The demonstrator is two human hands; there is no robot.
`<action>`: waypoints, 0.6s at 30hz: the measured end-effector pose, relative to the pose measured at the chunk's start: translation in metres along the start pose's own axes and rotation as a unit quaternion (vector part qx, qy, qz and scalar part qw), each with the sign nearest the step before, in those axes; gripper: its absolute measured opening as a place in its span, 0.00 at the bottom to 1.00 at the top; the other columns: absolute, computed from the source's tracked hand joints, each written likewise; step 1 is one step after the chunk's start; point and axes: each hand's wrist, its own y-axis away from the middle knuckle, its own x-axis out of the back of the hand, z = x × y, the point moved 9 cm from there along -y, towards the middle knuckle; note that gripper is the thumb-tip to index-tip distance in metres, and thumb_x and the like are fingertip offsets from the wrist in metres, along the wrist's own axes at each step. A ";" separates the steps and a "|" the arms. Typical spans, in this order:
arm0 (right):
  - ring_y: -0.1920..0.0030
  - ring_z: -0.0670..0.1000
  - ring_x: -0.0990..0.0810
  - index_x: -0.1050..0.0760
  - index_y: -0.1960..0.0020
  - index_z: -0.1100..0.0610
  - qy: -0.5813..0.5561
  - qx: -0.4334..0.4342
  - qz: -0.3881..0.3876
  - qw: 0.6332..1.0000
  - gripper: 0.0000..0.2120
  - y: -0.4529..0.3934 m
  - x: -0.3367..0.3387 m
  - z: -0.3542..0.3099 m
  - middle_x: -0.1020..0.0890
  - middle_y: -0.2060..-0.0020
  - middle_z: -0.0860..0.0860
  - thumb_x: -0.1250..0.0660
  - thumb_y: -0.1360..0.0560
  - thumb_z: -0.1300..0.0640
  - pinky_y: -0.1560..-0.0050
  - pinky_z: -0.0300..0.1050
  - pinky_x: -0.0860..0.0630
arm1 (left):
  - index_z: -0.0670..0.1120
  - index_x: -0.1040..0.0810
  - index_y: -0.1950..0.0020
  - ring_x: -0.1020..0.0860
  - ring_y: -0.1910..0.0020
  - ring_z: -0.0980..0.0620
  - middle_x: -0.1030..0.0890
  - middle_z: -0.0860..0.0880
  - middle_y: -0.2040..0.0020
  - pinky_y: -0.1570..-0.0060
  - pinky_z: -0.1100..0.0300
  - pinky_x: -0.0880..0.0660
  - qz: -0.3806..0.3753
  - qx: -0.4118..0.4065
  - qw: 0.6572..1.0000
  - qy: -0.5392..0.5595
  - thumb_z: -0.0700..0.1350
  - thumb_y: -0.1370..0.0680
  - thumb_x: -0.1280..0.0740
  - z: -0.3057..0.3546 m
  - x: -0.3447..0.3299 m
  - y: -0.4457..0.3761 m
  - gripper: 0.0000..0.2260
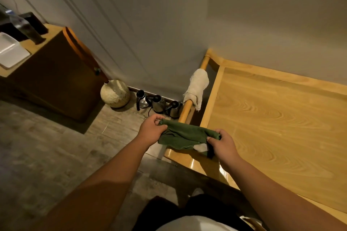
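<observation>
while we hold the green cloth (185, 134) by its two ends, it hangs stretched between our hands, over the near end of the wooden rail (185, 111) that runs along the left edge of the table (281, 118). our left hand (151, 129) pinches the left end with curled fingers and thumb, out past the rail. our right hand (222, 143) grips the other end, bunched in its fingers, by the near left corner of the table.

the long side of the cloth goes from left to right, so it crosses the rail, which runs away from us to the wall. one hand is on each side of the rail, and both are about as near to it. we think the next move is to lower the cloth so it hangs over the rail, half on each side. we cannot tell if it touches the rail yet.

the cloth looks soft, thin and floppy, with a ragged lower edge. the rail is a round, smooth stick. farther along it hangs a white cloth (196, 88), rough and frayed. the table top is pale wood with wavy lines. on the floor by the wall stand shiny metal kettles (157, 104) and a round bumpy vase (115, 93).
</observation>
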 end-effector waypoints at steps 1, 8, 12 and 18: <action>0.53 0.58 0.19 0.25 0.54 0.52 0.006 -0.002 0.005 1.000 0.04 -0.006 -0.002 -0.001 0.18 0.56 0.55 0.32 0.25 0.60 0.51 0.62 0.22 | 0.49 0.22 0.44 0.19 0.50 0.49 0.18 0.47 0.51 0.52 0.57 0.21 0.000 0.006 1.000 -0.003 0.38 0.23 0.29 -0.002 0.000 -0.007 0.11; 0.55 0.54 0.20 0.26 0.54 0.48 0.048 -0.035 0.049 0.997 0.07 -0.039 -0.019 0.006 0.19 0.58 0.52 0.32 0.25 0.59 0.55 0.52 0.23 | 0.46 0.22 0.41 0.19 0.53 0.50 0.18 0.44 0.48 0.54 0.56 0.21 -0.027 0.038 0.999 -0.014 0.37 0.23 0.30 -0.015 -0.003 -0.062 0.12; 0.56 0.52 0.21 0.27 0.54 0.48 0.049 -0.056 0.096 0.993 0.09 -0.049 -0.028 0.010 0.20 0.58 0.50 0.33 0.25 0.61 0.63 0.45 0.28 | 0.45 0.22 0.42 0.19 0.51 0.47 0.18 0.42 0.46 0.52 0.55 0.21 -0.061 0.057 0.996 -0.025 0.37 0.23 0.30 -0.028 -0.009 -0.090 0.11; 0.50 0.53 0.22 0.33 0.33 0.55 0.113 -0.078 0.114 0.984 0.21 -0.051 -0.046 0.015 0.23 0.51 0.48 0.33 0.25 0.61 0.51 0.49 0.23 | 0.41 0.29 0.29 0.21 0.39 0.39 0.22 0.36 0.35 0.39 0.46 0.24 -0.142 0.113 0.982 -0.052 0.38 0.21 0.32 -0.058 -0.034 -0.107 0.19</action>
